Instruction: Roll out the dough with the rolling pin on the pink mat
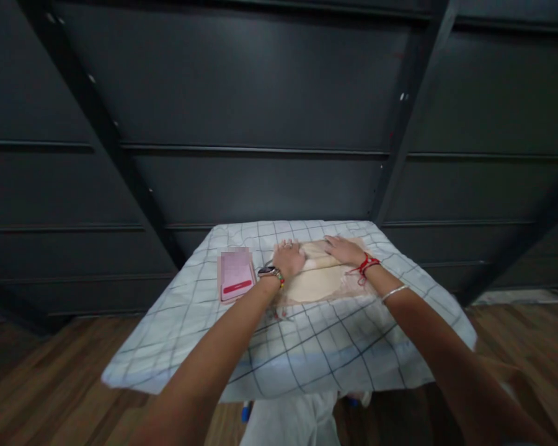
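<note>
A beige, thin-looking piece of fabric [316,284] is spread on a white checked tablecloth [186,322]. Its right end looks paler and sheer, perhaps lace, and a fold runs across its middle. My left hand [289,259] lies on the upper left part of the fabric with fingers stretched forward. On the upper right part rests my right hand [346,251], palm down and fingers extended to the left. Both hands touch the fabric without gripping it. They cover parts of its far edge, and what kind of item it is I cannot make out.
Left of the fabric lies a phone [236,275] in a pink frame, its screen lit. A dark panelled metal wall [260,186] stands right behind the table. Wooden flooring [530,334] shows on both sides, and my light trousers [291,424] are below the front edge.
</note>
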The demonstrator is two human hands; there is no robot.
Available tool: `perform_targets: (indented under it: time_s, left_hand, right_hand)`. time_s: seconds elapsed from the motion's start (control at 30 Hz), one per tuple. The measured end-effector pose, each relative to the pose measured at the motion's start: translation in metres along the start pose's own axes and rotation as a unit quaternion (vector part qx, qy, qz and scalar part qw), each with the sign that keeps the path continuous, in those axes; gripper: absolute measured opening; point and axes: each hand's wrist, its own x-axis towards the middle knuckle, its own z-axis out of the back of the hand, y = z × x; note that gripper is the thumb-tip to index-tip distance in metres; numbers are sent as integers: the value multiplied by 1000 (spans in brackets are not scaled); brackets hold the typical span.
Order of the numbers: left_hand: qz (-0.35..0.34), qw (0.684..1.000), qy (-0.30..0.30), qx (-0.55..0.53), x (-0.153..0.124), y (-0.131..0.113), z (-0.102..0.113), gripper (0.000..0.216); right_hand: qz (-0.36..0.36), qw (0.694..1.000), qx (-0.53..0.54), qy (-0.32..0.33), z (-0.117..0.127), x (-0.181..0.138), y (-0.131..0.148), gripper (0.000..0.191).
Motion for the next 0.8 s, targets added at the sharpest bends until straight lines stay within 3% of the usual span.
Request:
perform_targets:
  time_s: [0.13, 0.27, 0.43, 0.8]
  left_hand:
    - [-89, 995, 41, 10, 7, 6, -4, 43]
    - [-146, 989, -1, 1, -15, -2, -4, 41]
    - [-133, 988, -73, 1, -51, -21, 0, 44]
    - [-84, 993, -72, 35, -101, -55, 1, 54]
  right_hand:
    - [11, 1000, 8, 19, -1, -2, -3, 48]
    - [47, 999, 5, 0, -1, -28, 1, 47]
    - [42, 999, -18, -24, 4, -63, 12, 51]
    - [97, 992, -50, -60, 8, -104, 15, 44]
